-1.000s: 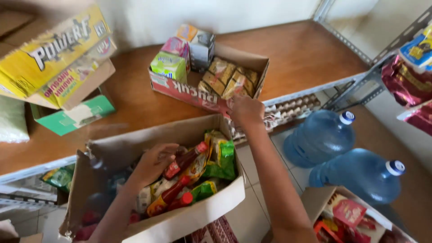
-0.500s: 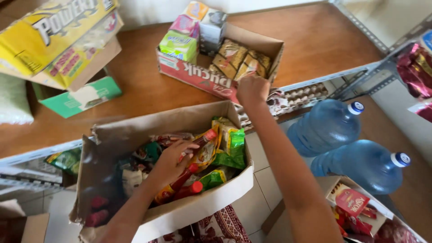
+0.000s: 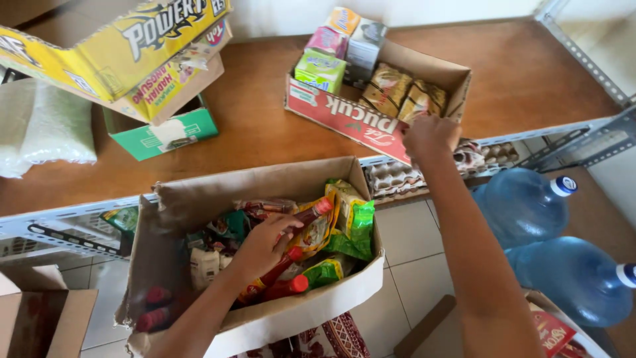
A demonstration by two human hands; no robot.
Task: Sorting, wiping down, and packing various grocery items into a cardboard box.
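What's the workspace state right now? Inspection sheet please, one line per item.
Surface: brown wooden shelf top with a grey metal edge; tiled floor below.
Job's things: open cardboard box full of snack packets and red-capped sauce bottles; red-sided box on the shelf holding brown packets and small cartons.
Clutter: yellow box, green box, white sack, egg trays, two blue water jugs.
Hands: left hand among the bottles in the open box; right hand at the red-sided box's rim, grip cannot be told.
Cables: nothing seen.
Surroundings: metal rack upright, white wall.
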